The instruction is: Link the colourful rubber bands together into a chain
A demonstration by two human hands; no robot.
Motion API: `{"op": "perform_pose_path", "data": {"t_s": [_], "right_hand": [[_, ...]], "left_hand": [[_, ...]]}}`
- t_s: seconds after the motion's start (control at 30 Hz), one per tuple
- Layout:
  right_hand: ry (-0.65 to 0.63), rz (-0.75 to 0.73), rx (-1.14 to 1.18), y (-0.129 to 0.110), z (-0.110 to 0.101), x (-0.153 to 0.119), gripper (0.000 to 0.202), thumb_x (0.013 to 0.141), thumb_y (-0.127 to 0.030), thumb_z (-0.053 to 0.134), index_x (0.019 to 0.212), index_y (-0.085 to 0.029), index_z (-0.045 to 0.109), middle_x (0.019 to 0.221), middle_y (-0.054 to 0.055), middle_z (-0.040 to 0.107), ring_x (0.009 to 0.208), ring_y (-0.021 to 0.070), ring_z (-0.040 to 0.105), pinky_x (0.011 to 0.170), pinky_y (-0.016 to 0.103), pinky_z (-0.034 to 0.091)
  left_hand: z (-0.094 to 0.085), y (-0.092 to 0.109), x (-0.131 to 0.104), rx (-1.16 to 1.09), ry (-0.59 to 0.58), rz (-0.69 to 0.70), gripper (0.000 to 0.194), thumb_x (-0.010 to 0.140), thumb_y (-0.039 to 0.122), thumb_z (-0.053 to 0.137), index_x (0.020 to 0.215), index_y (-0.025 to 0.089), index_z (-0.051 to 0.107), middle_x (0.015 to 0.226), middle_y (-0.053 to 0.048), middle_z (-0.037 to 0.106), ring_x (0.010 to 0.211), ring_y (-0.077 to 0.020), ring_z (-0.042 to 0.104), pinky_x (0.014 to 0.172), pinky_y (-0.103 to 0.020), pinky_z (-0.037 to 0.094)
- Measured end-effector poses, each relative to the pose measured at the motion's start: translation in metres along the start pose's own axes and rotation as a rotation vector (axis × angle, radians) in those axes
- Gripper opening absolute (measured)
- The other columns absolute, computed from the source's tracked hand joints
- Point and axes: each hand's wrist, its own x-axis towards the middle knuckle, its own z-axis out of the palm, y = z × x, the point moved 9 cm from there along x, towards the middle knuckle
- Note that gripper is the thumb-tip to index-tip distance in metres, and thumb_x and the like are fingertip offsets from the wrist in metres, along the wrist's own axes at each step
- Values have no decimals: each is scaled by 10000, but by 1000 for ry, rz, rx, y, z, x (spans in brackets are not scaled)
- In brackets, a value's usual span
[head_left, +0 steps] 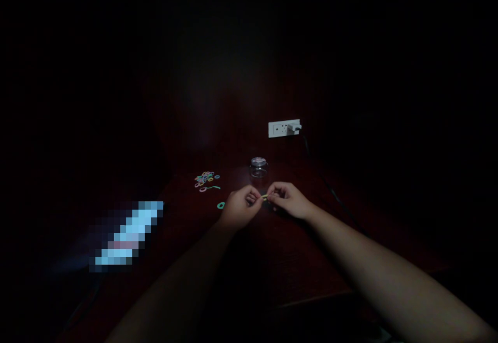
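My left hand [240,208] and my right hand [290,200] meet over the dark red table, fingertips pinched on a small yellow hair tie [265,196]. The tie spans the short gap between them. Just behind the hands stands a clear jar [259,170] with its lid on. Left of my left hand lies a green ring [221,205], partly covered by that hand. Farther back on the left is a pile of coloured hair ties [205,178], with a pink ring [203,189] and a thin green strip [213,187] at its near edge.
A bright, pixelated screen [130,234] glows at the left. On the back wall is a white socket [278,129] with a plug [294,127] in it. A dark cable [334,193] runs down the right side. The table's front edge [311,300] shows below; the surroundings are very dark.
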Motion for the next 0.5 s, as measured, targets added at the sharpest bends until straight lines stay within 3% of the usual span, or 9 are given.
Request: {"op": "perform_pose_path", "data": {"t_s": [0.3,0.5], "right_hand": [[62,-24,54,-5,-7,0,263,693,-374,622,787,-145,535,622,-12,552,465,70,493,447,194,386],[49,-3,-4,-2,-6,0,261,697,-383,617,742,-133,555,500,-29,507,433,66,450,408,178,333]], "left_hand": [[-3,1,-1,-20,23,-34,88,703,233,552,695,147,570,598,12,566,519,-69,480,484,-160,366],[-4,1,-1,-31,24,-38,76,694,227,551,682,152,558,573,21,546,509,-67,466,479,-160,350]]}}
